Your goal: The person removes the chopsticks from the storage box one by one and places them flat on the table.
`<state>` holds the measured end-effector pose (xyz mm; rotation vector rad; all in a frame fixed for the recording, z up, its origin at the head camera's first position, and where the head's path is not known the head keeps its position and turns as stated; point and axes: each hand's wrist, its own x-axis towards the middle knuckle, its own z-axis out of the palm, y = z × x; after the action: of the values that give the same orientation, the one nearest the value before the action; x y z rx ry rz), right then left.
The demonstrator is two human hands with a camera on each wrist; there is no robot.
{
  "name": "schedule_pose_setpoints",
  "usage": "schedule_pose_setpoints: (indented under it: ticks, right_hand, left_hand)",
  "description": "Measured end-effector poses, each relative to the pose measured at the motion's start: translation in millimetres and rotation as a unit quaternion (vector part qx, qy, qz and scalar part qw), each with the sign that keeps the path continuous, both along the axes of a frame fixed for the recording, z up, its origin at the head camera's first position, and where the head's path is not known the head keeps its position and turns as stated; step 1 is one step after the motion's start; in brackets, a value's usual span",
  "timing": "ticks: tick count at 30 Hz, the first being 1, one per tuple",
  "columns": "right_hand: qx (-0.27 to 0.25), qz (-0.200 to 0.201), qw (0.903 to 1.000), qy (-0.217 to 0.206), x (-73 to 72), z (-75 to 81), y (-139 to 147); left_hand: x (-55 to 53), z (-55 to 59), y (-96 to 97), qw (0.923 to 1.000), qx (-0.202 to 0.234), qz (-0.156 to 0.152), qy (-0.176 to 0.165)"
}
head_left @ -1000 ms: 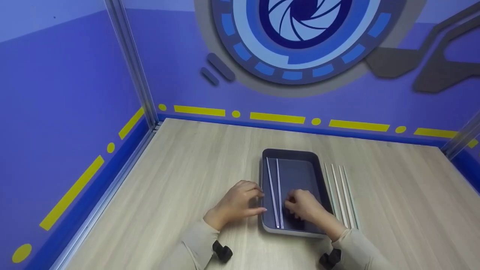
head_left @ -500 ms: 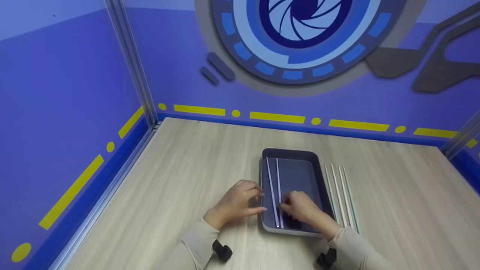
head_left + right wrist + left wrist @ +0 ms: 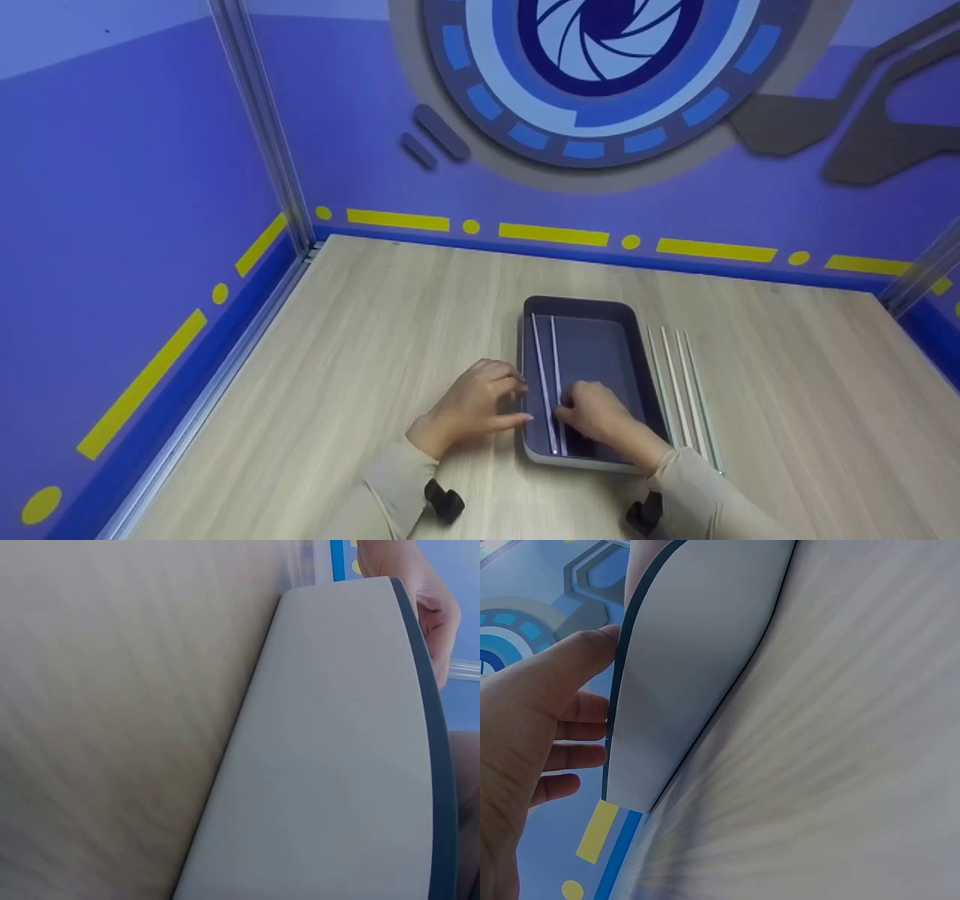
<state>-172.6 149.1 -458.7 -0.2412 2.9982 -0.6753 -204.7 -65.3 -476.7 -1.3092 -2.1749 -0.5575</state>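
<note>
A dark rectangular tray with a pale outer wall lies on the table. Inside it, along the left side, two slim violet-tinted chopsticks form a narrow V: the left chopstick and the right chopstick. My right hand reaches into the tray with curled fingers and pinches the right chopstick near its lower part; the fingertips are partly hidden. At the tray's left side rests my left hand, fingers loosely spread. In the left wrist view, the left hand's thumb and fingers touch the dark rim.
Several more chopsticks, pinkish and greenish, lie side by side on the table right of the tray. The wooden table meets blue printed walls at the back and left, with a metal post in the corner.
My right hand has moved left inside the tray, from beside the right chopstick onto it. The left hand and the tray have stayed in place.
</note>
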Motion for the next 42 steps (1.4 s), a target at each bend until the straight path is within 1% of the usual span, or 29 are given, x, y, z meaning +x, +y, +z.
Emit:
schedule_pose_setpoints:
  ticks: [5, 12, 22, 28, 34, 42]
  right_hand:
    - [0.002, -0.011, 0.9999, -0.007, -0.1, 0.2, -1.4]
    - [-0.011, -0.029, 0.9994, -0.016, 0.8, -0.9, -1.4]
    - [-0.035, -0.045, 0.9980, -0.028, 2.6, 2.0, 0.6]
    - [-0.054, -0.051, 0.9969, -0.026, 2.2, 4.7, 3.2]
    - [-0.068, -0.050, 0.9963, -0.017, 2.9, 8.4, 5.9]
    - [-0.069, -0.044, 0.9966, -0.006, 0.7, 17.5, 10.9]
  left_hand:
    - [0.3, 0.6, 0.2, 1.0000, 0.004, -0.002, 0.006]
    - [1.8, -0.9, 0.6, 0.9998, 0.010, 0.000, -0.014]
    - [1.5, -1.0, 1.0, 0.9999, 0.009, 0.000, -0.011]
    - [1.5, 0.0, 0.8, 1.0000, 0.009, -0.002, -0.004]
    - [2.3, -0.2, 0.4, 0.9999, 0.006, 0.002, -0.015]
    - [2.3, -1.3, -0.2, 0.9998, 0.014, -0.002, -0.015]
